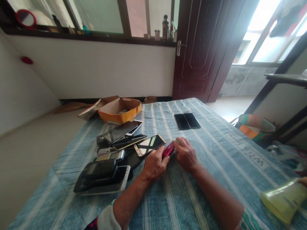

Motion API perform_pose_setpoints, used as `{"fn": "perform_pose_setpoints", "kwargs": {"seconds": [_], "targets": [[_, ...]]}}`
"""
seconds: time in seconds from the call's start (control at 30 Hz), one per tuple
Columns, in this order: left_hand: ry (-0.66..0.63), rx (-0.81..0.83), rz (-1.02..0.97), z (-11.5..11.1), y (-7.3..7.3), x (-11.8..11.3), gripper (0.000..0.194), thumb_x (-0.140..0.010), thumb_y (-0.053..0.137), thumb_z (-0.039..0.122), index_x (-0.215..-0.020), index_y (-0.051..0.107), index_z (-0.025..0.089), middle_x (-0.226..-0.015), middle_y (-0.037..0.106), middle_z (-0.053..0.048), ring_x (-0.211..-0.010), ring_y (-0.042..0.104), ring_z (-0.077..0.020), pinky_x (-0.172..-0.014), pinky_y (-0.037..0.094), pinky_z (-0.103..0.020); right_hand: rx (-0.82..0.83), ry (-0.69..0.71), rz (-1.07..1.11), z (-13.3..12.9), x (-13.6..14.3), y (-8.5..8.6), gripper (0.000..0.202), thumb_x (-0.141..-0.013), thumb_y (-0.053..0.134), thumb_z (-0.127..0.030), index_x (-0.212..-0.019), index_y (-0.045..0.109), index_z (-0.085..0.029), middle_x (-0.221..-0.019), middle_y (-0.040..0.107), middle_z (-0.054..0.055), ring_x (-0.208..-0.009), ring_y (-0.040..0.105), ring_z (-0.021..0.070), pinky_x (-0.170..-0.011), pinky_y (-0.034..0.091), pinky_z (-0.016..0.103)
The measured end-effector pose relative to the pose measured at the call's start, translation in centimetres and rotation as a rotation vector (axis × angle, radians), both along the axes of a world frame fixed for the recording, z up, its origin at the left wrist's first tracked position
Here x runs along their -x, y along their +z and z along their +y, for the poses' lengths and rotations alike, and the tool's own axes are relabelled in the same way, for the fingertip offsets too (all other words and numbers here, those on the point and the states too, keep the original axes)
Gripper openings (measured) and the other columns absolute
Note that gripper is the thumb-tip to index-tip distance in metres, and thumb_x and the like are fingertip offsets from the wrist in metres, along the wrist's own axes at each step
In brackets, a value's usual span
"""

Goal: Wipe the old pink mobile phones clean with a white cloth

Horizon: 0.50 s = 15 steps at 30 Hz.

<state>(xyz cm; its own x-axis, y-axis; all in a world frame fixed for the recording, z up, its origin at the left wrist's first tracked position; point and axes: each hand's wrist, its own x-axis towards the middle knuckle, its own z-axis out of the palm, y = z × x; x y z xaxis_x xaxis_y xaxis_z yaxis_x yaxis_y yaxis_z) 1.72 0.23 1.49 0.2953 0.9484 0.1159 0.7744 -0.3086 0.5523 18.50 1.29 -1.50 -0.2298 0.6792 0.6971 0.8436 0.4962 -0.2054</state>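
A small magenta phone [168,150] is gripped in my left hand [154,164], thumb and fingers closed along its lower end. My right hand [185,153] sits at the phone's upper right end with its fingers curled together. Something small and whitish shows at those fingertips; what it is I cannot make out. Just left of my hands lies a gold-framed smartphone [150,144] with its glossy screen up. Behind my right hand, two black smartphones [182,121] lie side by side on the cloth.
Several old phones [103,167] are heaped on the left of the striped blue tablecloth [165,188]. An orange cardboard box [131,116] stands at the far left corner, its lid beside it. A yellowish translucent container [281,199] is at the right edge.
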Motion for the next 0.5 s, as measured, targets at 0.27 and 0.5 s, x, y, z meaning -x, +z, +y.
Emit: {"fn": "perform_pose_setpoints", "kwargs": {"seconds": [0.27, 0.5], "targets": [[-0.038, 0.025, -0.043, 0.3, 0.6, 0.1, 0.017, -0.085, 0.051, 0.021, -0.098, 0.062, 0.02, -0.09, 0.068, -0.004, -0.087, 0.063, -0.0195, -0.079, 0.044, -0.028, -0.065, 0.192, 0.026, -2.2, 2.5, 0.7, 0.028, -0.092, 0.04, -0.01, -0.095, 0.067, -0.015, -0.101, 0.063, 0.012, -0.109, 0.051, 0.0242, -0.096, 0.047, 0.039], [-0.022, 0.039, -0.057, 0.4, 0.3, 0.2, 0.024, -0.084, 0.056, 0.027, -0.106, 0.063, 0.018, -0.095, 0.069, -0.006, -0.089, 0.063, -0.0211, -0.08, 0.045, -0.029, -0.02, 0.124, 0.047, -0.7, 0.9, 0.2, 0.035, -0.085, 0.039, -0.003, -0.097, 0.068, -0.018, -0.106, 0.063, 0.009, -0.109, 0.051, 0.0236, -0.096, 0.047, 0.038]]}}
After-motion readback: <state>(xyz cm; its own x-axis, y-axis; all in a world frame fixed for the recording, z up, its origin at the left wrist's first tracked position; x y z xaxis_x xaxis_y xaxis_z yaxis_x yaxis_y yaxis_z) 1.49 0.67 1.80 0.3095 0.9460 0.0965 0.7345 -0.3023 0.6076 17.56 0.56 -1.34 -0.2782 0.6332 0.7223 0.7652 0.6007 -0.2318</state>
